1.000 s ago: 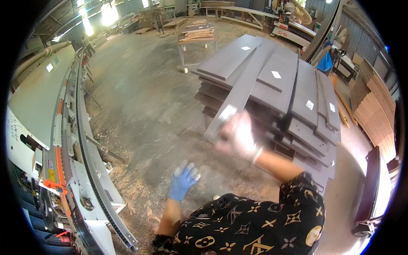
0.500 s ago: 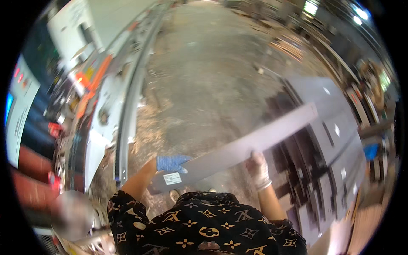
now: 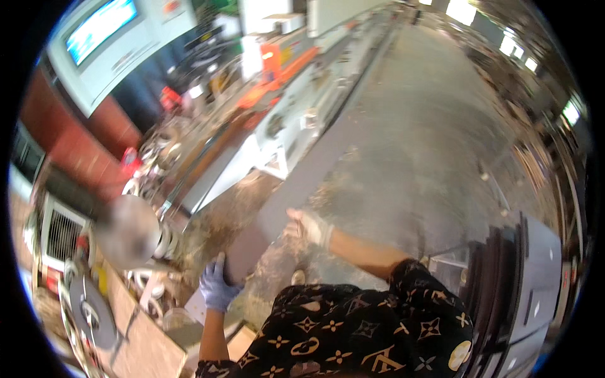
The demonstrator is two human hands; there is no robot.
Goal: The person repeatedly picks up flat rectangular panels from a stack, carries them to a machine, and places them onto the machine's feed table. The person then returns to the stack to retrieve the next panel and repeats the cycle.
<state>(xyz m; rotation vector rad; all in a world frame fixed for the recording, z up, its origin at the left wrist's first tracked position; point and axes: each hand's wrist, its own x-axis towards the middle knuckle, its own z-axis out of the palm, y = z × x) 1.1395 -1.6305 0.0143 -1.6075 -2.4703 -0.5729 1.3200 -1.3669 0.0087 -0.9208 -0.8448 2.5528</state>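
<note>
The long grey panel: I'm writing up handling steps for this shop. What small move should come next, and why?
Probably ease the long grey panel forward towards the machine bed. The left hand, blue-gloved, grips its near end, the right hand, white-gloved, steadies its right edge, and its far end already points along the machine.

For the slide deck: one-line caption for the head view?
Gloved left hand and right hand grip a long grey panel beside the machine line.

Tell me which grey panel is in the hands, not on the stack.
The long grey panel running toward the machine line: left hand grips its near end, right hand its edge. The other panels lie stacked at right, untouched.
</note>
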